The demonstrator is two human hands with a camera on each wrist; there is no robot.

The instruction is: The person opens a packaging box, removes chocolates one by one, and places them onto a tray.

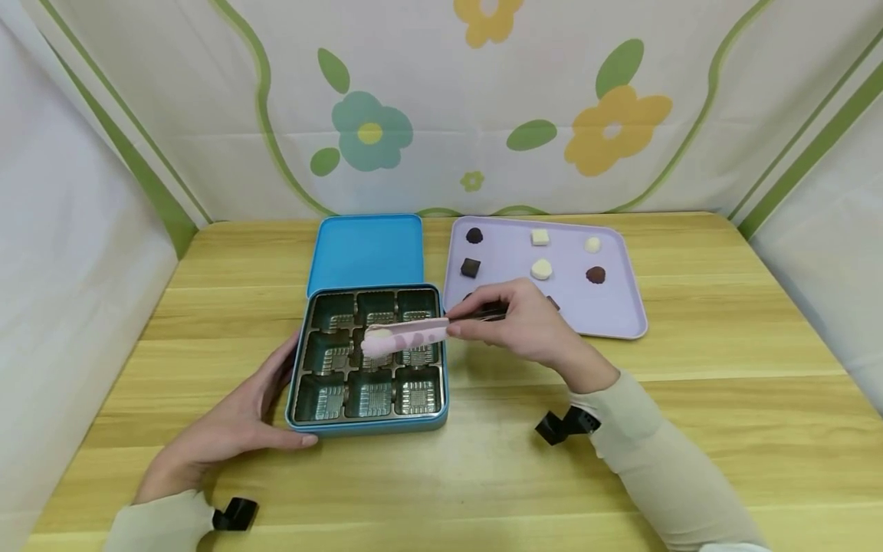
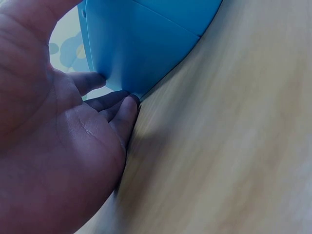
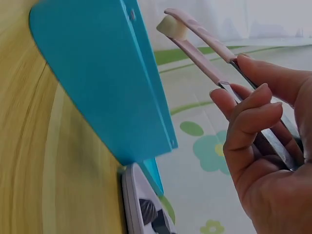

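Note:
A blue tin (image 1: 414, 424) with a dark compartmented insert stands open on the table. At its left front corner is my left hand (image 1: 237, 422), its fingers touching the left side wall (image 2: 141, 44) and its thumb by the front edge. My right hand (image 1: 527, 326) grips a pair of tongs (image 1: 421, 337) with pink, spotted arms. Between the tong tips sits a cream-white chocolate (image 3: 171, 28), held above the middle of the tin, apart from the insert. No chocolates show in the visible compartments; the tongs cover part of the middle row.
The tin's blue lid (image 1: 366, 249) lies flat behind it. To the right, a lilac tray (image 1: 507, 253) bears several dark, brown and white chocolates; my right hand hides its front part. A flower-printed curtain (image 1: 441, 115) hangs behind the wooden table (image 1: 724, 345).

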